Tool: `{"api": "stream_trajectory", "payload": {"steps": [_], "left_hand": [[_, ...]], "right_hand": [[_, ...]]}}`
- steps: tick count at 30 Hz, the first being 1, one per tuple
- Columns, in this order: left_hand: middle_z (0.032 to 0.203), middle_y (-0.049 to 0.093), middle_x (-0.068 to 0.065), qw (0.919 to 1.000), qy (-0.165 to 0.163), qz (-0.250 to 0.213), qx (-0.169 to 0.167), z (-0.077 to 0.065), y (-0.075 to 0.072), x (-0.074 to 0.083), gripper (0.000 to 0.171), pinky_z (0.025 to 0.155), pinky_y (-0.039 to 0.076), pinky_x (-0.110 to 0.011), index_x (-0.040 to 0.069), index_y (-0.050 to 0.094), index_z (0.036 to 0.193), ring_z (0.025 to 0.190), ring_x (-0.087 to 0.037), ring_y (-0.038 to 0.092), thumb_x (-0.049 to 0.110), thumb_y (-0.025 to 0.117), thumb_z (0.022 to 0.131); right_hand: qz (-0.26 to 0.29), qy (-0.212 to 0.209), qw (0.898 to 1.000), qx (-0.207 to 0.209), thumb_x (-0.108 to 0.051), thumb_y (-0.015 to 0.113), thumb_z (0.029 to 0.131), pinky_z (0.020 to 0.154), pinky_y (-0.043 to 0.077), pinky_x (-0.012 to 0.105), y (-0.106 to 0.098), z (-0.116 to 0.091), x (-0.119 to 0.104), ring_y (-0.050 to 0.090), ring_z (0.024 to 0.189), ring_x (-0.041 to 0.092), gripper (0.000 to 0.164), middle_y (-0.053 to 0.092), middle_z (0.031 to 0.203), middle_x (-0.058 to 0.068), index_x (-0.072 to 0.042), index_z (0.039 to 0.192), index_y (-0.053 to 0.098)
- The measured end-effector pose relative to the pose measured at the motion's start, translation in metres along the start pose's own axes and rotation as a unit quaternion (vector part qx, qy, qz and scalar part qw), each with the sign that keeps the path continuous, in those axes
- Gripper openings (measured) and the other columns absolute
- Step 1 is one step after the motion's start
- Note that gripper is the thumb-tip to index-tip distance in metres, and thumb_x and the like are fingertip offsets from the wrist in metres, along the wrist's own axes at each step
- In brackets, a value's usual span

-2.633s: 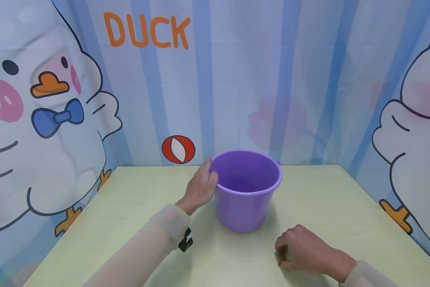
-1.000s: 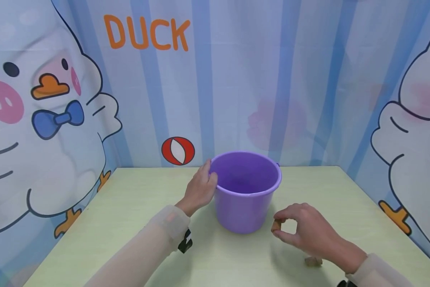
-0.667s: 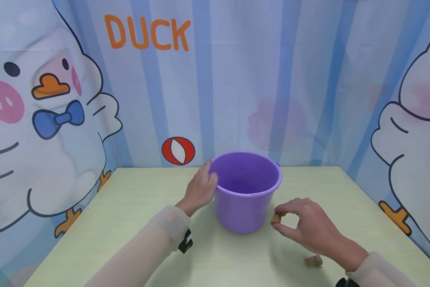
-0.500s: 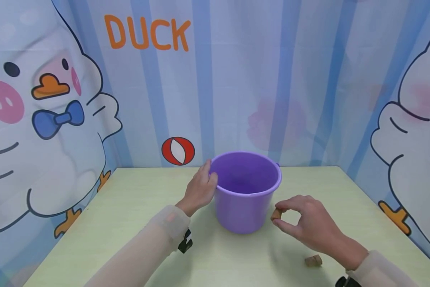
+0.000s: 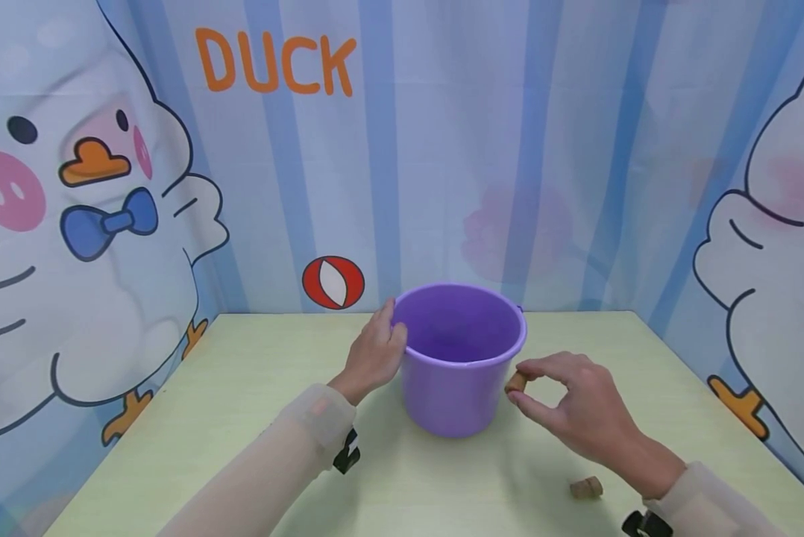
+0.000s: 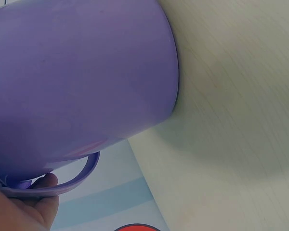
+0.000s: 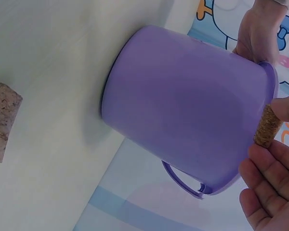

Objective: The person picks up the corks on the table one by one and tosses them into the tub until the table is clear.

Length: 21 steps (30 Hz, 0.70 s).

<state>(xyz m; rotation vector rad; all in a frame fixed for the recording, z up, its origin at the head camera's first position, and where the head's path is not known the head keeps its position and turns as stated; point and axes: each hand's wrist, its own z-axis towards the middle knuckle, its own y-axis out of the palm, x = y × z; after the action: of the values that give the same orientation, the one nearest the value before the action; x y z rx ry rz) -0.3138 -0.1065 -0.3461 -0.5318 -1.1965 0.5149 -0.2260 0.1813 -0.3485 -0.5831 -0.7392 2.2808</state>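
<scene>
A purple bucket (image 5: 452, 395) stands upright in the middle of the table. At its left rim my left hand (image 5: 375, 347) grips the edge; in the left wrist view the fingers (image 6: 48, 204) lie by the rim and the bucket's handle (image 6: 82, 180). Between thumb and fingers of my right hand (image 5: 586, 406) a small brown cork (image 5: 516, 382) is pinched, just right of the bucket and below its rim. More cork (image 5: 586, 488) lies on the table below that hand; whether it is one piece or two touching, I cannot tell.
The pale table (image 5: 254, 418) ends at a curtain (image 5: 429, 149) printed with ducks, stripes and a red-and-white ball. Black bands show at both wrists. The bucket's inner floor is hidden in the head view.
My right hand has lifted the pinched cork from the table, up and forward to the bucket's right side. The cork left on the table has come into view. My left hand stays at the rim.
</scene>
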Motion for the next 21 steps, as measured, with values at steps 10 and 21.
{"api": "stream_trajectory", "payload": {"steps": [10, 21], "left_hand": [[0.167, 0.027, -0.012, 1.0, 0.002, -0.004, -0.002, 0.0, 0.0, 0.0, 0.066, 0.122, 0.025, -0.055, 0.004, 0.017, 0.163, 0.153, -0.032, 0.027, 0.029, 0.031, 0.104], [0.167, 0.027, -0.012, 1.0, 0.002, -0.008, -0.001, 0.0, 0.001, -0.001, 0.066, 0.122, 0.025, -0.055, 0.004, 0.018, 0.163, 0.154, -0.031, 0.026, 0.03, 0.031, 0.104]], "right_hand": [[0.0, -0.012, 0.998, 0.06, -0.015, 0.092, 0.071, 0.071, 0.052, 0.038, -0.001, 0.007, -0.003, 0.07, 0.086, 0.012, 0.028, 0.075, 0.09, -0.015, -0.018, 0.097, 0.081], [-0.001, -0.015, 0.996, 0.086, -0.015, 0.092, 0.071, 0.073, 0.052, 0.039, 0.002, 0.015, -0.004, 0.07, 0.085, 0.015, 0.032, 0.077, 0.092, -0.006, -0.009, 0.101, 0.08]]}}
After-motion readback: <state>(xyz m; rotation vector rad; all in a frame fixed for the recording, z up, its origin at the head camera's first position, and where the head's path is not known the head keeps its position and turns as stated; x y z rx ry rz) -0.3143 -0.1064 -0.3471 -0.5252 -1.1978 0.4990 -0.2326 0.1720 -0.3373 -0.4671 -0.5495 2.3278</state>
